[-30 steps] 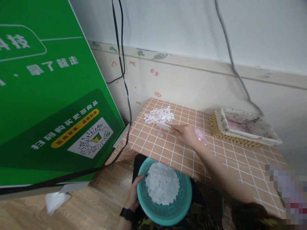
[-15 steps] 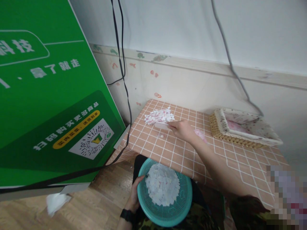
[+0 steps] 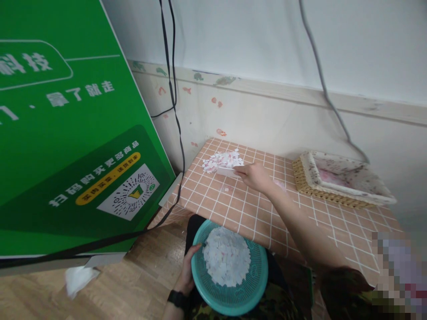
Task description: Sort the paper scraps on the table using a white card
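Note:
My left hand (image 3: 187, 269) is closed on the left rim of a round teal plastic basket (image 3: 258, 284), which rests on my lap. Inside the basket lies a heap of small white paper-like pieces (image 3: 227, 257). Over the table, my right hand (image 3: 256, 177) pinches the right end of a white, flat rectangular piece (image 3: 227, 171); its exact kind is unclear. That piece sits at the near edge of a loose pile of white and pinkish scraps (image 3: 223, 160). A small clear square with a pale spot (image 3: 227, 189) lies just in front of it.
A checked brown cloth covers the table (image 3: 240, 213). Toward the right stands a lined wicker basket (image 3: 336, 195), and a pink item (image 3: 279, 184) lies partly behind my forearm. A green panel (image 3: 83, 133) and hanging black cables (image 3: 180, 133) are on the left. White plastic (image 3: 80, 280) lies on the floor.
The white rectangular piece has tilted and shifted slightly toward the pile, with my right hand still on it. My left hand stays on the teal basket. The view has shifted slightly.

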### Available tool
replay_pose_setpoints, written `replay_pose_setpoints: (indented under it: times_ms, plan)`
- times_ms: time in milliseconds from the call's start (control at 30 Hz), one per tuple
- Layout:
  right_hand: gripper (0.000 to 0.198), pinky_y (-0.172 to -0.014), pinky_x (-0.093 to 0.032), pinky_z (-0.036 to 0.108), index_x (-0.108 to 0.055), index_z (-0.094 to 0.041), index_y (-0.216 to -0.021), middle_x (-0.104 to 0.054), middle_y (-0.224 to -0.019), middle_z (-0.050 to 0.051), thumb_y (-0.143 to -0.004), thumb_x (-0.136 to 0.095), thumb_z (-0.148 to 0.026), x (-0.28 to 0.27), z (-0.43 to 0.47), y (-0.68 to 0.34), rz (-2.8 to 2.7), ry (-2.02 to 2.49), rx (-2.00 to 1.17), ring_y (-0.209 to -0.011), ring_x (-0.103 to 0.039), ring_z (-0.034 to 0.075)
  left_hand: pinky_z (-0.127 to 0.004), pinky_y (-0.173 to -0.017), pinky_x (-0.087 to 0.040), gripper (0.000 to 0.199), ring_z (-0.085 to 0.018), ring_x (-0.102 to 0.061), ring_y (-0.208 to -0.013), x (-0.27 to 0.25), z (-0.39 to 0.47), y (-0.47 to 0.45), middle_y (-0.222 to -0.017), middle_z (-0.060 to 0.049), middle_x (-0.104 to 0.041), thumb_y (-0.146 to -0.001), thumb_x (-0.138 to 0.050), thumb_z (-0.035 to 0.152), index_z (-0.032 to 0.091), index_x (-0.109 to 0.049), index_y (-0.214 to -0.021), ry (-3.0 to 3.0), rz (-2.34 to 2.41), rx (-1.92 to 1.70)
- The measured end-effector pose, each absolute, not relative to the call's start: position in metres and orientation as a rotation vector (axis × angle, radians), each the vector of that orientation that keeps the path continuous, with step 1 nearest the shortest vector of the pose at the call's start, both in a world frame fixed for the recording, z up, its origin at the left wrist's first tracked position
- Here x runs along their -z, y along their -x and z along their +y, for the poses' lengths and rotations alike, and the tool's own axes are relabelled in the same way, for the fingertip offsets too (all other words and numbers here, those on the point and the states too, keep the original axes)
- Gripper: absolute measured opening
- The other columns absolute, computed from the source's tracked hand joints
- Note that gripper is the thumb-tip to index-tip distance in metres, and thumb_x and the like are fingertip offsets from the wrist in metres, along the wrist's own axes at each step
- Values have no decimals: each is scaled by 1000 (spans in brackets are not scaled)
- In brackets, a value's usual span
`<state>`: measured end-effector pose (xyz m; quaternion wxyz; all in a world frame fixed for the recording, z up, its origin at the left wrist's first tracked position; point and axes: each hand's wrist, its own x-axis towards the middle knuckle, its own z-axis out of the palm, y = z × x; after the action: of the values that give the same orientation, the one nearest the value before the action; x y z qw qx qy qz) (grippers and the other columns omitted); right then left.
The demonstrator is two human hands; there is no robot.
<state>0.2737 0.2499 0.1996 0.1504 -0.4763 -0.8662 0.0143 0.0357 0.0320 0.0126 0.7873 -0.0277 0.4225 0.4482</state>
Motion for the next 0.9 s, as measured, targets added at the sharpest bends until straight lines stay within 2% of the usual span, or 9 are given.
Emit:
replay_pose_setpoints:
  times_ms: [200,467,600,800,900]
  plan:
    - [25,-59,-34,27,-72,-23,-92,-70,-72,4,-88,-47,-25,-201,243,-284,-2513,1333,-79,-64,-60,15,-38,-74,-49,25,-25,-68,-65,-8,31,-35,-73,-11,-75,-74,-65,29,8,-71,-85,81,946,-969]
    - [27,-63,-37,28,-71,-23,-97,-70,-76,5,-87,-47,-26,-206,250,-285,-2393,1387,-80,-69,-62,17,-39,-76,-49,24,-26,-69,-70,-10,31,-34,-77,-11,-76,-73,-66,28,9,-71,-86,73,947,-984]
    - [25,-59,-32,27,-71,-22,-90,-67,-69,4,-86,-46,-25,-206,255,-276,-2449,1420,-34,-62,-57,15,-40,-78,-49,26,-27,-69,-73,-11,31,-35,-77,-11,-76,-74,-65,30,9,-71,-87,59,943,-982]
    - [22,-54,-22,27,-63,-20,-69,-57,-58,2,-83,-45,-22,-219,256,-276,-2567,1429,88,-54,-45,12,-40,-77,-49,27,-27,-69,-72,-9,31,-35,-76,-11,-76,-74,-65,30,9,-70,-89,56,948,-961]
    - [21,-54,-21,28,-60,-19,-67,-55,-57,2,-82,-45,-21,-225,255,-276,-2567,1465,148,-53,-41,12,-42,-78,-49,26,-29,-70,-74,-10,31,-35,-77,-11,-76,-74,-65,30,10,-70,-89,65,941,-962]
